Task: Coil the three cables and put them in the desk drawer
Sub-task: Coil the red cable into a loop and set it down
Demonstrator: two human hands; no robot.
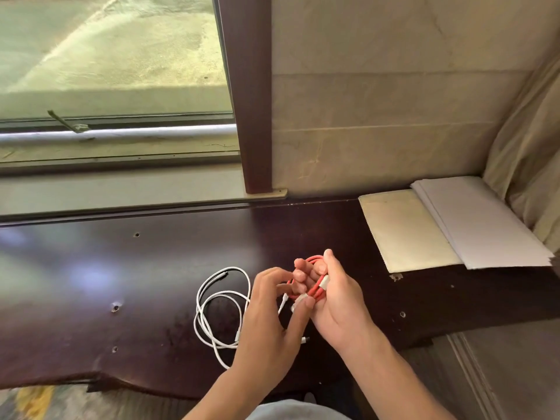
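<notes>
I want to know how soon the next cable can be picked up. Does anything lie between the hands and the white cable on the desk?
Nothing visible does. The white cable lies loose on the dark desk, just beside the left hand. But both the left hand and the right hand are occupied with the red cable. No drawer is in view.

One head-worn wide-angle view looks forward and down, close over the dark glossy wooden desk (151,268), toward the far window (115,56).
</notes>
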